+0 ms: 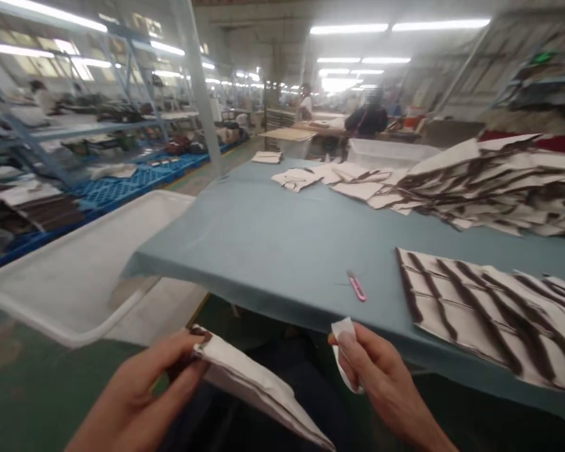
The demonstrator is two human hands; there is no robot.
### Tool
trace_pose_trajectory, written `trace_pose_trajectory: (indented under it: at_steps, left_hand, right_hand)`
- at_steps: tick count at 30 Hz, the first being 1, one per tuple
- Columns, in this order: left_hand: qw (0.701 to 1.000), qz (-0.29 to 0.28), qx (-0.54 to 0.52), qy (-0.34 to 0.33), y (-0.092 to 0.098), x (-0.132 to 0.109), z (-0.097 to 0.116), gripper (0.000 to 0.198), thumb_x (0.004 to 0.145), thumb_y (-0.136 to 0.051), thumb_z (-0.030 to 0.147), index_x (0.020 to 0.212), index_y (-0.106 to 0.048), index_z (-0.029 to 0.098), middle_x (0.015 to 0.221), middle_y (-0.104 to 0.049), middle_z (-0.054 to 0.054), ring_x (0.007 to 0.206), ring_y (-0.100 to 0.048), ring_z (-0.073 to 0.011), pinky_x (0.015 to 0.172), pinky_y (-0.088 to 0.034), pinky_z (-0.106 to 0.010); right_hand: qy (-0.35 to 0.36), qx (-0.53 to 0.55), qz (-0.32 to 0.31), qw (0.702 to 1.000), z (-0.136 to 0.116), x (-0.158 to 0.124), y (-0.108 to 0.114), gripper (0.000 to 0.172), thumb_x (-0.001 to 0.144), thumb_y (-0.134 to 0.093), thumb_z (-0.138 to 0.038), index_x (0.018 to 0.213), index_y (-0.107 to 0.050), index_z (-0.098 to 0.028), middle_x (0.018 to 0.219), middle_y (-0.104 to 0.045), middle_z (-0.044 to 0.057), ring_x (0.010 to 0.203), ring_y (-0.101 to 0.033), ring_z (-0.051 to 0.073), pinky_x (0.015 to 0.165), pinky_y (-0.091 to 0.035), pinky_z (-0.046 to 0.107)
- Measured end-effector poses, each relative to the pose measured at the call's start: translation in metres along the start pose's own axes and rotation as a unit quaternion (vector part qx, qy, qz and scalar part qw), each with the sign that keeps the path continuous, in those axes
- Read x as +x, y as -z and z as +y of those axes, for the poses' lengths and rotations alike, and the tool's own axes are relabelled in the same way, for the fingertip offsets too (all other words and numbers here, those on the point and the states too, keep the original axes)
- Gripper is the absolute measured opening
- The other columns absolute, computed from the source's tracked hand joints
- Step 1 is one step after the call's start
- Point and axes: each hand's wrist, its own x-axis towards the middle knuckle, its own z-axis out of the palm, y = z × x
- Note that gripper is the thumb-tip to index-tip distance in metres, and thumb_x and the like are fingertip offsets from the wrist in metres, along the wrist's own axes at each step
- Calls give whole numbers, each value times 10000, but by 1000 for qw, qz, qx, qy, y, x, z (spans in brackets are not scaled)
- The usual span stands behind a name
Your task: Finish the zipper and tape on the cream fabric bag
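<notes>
Left hand (145,386) and right hand (371,361) at the near edge of a table (263,232) covered in blue-green cloth. The left hand pinches a folded cloth (258,373) by its upper left corner, between thumb and fingers; the right hand is closed on a small white slip (343,328), which hangs partly below the fingers. The folded cloth lies off the table, in the near middle of the scene, sloping down to the right above the person's dark clothing.

Possible faults, as judged: the cloth, gripped at one corner only, could swing, unfold or let its layers slide, because its far end appears to have no support. The slip, being small and limp, could crumple or drop toward the floor if the fingers loosen. The pink snips (357,287), lying near the table's edge, could be knocked by a sleeve or by dragged fabric.

Appearance: the folded cloth is off-white, with a dark brown patch at the held corner and layered edges along its length; its colours resemble those of the striped stack (471,307) on the right. Any print on the slip cannot be made out.
</notes>
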Motion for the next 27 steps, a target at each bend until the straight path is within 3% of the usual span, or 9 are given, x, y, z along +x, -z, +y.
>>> trace_pose_trajectory:
  at_steps: [6, 11, 13, 16, 20, 27]
  left_hand:
    - [996, -63, -65, 3, -10, -25, 7, 219, 1164, -674, 357, 1018, -830, 307, 1049, -817, -6, 956, -794, -202, 859, -649, -225]
    - [997, -67, -37, -12, -12, -34, -1, 198, 1144, -703, 385, 1070, -876, 323, 1245, -801, -44, 1148, -759, -260, 1016, -622, -311]
    - [997, -75, -17, -11, -10, -35, -5, 211, 1144, -691, 390, 1076, -878, 322, 1236, -814, -46, 1154, -756, -273, 1024, -613, -336]
    - [993, -109, -36, -3, -11, -37, -9, 263, 1157, -647, 381, 1009, -849, 300, 1039, -839, -26, 974, -767, -250, 868, -602, -314]
    - [987, -124, -80, 57, -22, -40, -8, 239, 1128, -640, 358, 969, -804, 288, 926, -851, 8, 815, -778, -213, 741, -576, -276]
    - [977, -131, -133, 103, -36, -42, 5, 241, 1098, -638, 329, 962, -827, 269, 886, -867, 22, 789, -813, -196, 725, -578, -253]
  right_hand:
    - [14, -60, -154, 986, -30, 15, -57, 723, 1086, -669, -895, 967, -762, -189, 824, -711, 38, 675, -551, 149, 630, -456, 299]
    - [-25, 12, -262, 965, -10, 14, -100, 666, 1109, -665, -856, 1023, -740, -200, 879, -732, 31, 741, -600, 156, 720, -512, 309]
    - [-32, 47, -273, 960, 1, 12, -109, 682, 1093, -673, -879, 1043, -736, -202, 855, -713, 18, 752, -611, 161, 744, -519, 314]
    - [-47, 82, -263, 960, 13, 8, -116, 700, 1070, -696, -899, 1064, -734, -199, 817, -676, -3, 736, -595, 156, 742, -508, 307]
    - [-81, 94, -227, 966, 14, 0, -121, 722, 1037, -721, -919, 1042, -730, -197, 737, -549, -60, 621, -456, 120, 607, -392, 275]
    - [-152, 125, -227, 954, -4, -12, -131, 771, 699, -1083, -784, 988, -669, -201, 818, -582, -62, 700, -417, 104, 625, -335, 259]
